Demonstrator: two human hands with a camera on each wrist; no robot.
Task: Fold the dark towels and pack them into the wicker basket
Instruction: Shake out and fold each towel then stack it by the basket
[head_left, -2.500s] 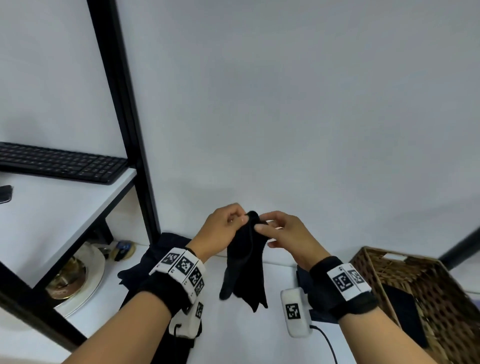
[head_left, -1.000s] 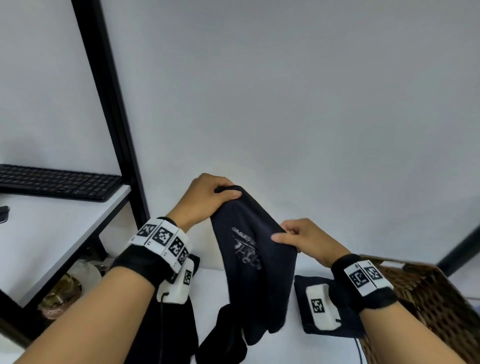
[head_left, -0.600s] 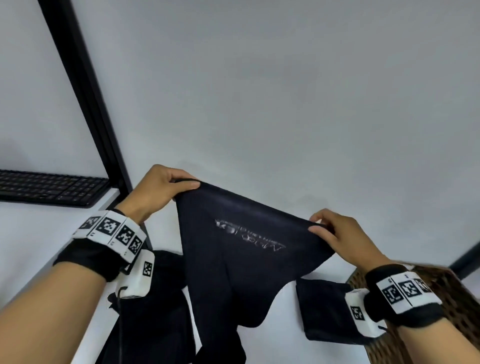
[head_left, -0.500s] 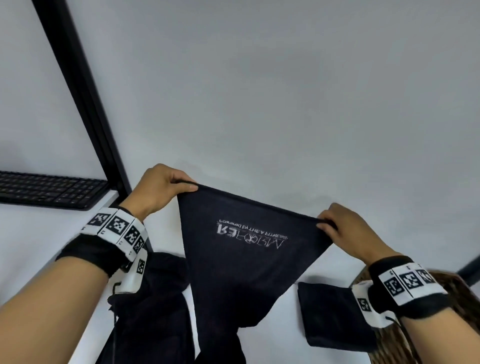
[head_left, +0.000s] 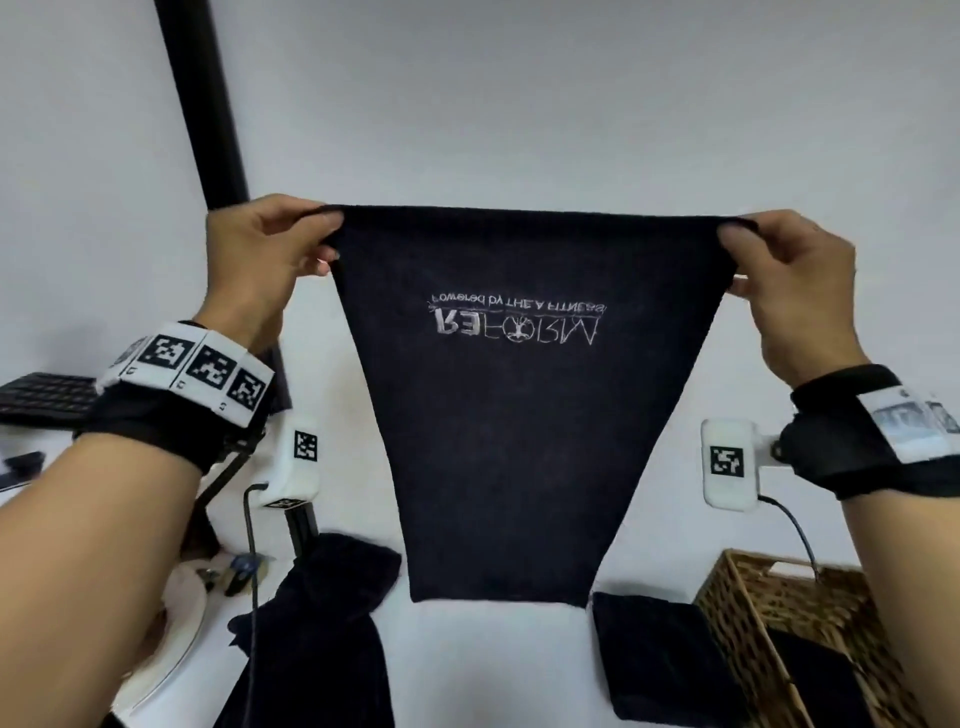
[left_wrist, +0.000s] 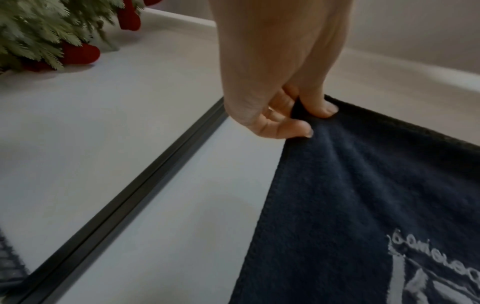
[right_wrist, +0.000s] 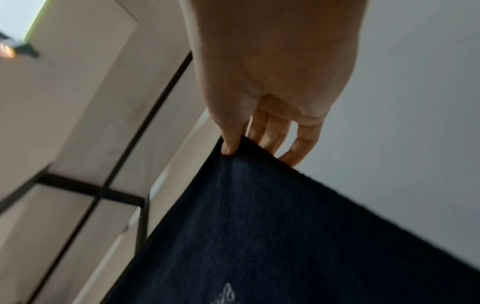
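I've got the towel (head_left: 511, 415) stretched out in the air above the worktop (head_left: 498, 670), my left hand (head_left: 260, 254) pinching one top corner and my right hand (head_left: 795, 291) pinching the other. Its white lettering hangs upside down. The basket (head_left: 769, 603) sits low on my right, with a folded towel (head_left: 654, 660) just beside it.

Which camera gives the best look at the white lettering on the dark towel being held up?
The head view: the whole white lettering shows upside down on the spread dark towel. The left wrist view catches only the lettering's cut-off corner, and the right wrist view only a blurred scrap at the bottom edge.
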